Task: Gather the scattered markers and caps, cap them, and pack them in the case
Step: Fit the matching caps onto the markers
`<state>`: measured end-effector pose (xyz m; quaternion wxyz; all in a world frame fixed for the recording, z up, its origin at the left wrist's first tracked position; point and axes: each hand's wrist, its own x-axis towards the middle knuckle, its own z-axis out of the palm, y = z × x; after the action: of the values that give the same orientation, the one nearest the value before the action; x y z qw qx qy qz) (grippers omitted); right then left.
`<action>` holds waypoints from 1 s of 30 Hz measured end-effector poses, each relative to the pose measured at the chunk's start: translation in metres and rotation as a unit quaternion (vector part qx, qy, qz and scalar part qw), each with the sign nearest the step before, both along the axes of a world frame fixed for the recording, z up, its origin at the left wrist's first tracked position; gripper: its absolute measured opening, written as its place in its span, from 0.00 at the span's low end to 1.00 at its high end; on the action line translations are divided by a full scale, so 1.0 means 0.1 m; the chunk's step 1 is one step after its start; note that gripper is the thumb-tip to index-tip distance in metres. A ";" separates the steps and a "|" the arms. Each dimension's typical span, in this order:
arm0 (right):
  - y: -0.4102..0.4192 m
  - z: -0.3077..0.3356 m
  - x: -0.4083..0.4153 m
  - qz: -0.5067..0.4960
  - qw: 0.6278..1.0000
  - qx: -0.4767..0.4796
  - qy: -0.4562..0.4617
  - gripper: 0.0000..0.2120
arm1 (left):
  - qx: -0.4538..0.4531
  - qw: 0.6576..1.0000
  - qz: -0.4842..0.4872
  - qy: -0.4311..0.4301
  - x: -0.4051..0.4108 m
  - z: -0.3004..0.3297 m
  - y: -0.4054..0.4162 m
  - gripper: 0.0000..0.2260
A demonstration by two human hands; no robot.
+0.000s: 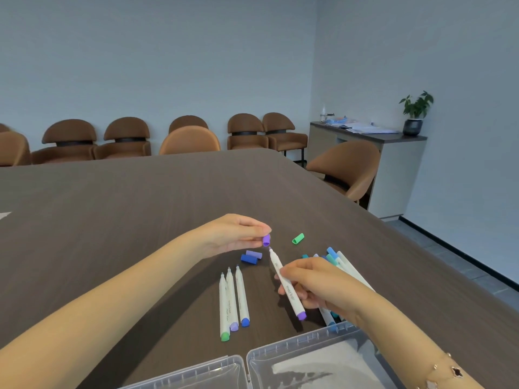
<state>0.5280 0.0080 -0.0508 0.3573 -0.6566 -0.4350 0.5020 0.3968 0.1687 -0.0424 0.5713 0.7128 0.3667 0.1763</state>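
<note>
Pinching a purple cap (266, 240) between fingertips, the left hand (236, 234) holds it just above the tip of the marker (286, 284), which the right hand (314, 284) grips mid-barrel, tip angled up toward the cap. Misalignment looks like the main risk: if the cap's mouth meets the nib off-centre, it may smear ink or slip free. Three uncapped markers (233, 301) lie below the left hand's grip, loose caps (250, 256) beside it, and the case (309, 363) sits open nearest the person.

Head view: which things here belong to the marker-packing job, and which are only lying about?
Job:
purple cap pinched by left hand
purple marker gripped by right hand
three uncapped markers
green cap
blue caps
capped markers
clear case

Lying about:
chairs
potted plant
papers on cabinet
</note>
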 end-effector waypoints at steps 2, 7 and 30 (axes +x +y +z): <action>0.00 0.00 0.00 0.000 1.000 0.011 -0.003 0.09 | 0.010 1.000 -0.006 0.011 -0.01 0.01 -0.03 0.10; 0.00 0.00 0.00 -0.006 1.000 0.013 -0.004 0.08 | 0.025 1.000 0.003 0.016 0.00 0.02 -0.08 0.09; 0.00 -0.07 -0.11 -0.086 0.995 0.029 -0.048 0.11 | 0.078 0.994 0.003 0.074 -0.03 -0.01 -0.29 0.09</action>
<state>0.5171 0.0084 -0.0574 0.3963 -0.7045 -0.4079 0.4246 0.3934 0.1397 -0.0433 0.4850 0.7650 0.3952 0.1531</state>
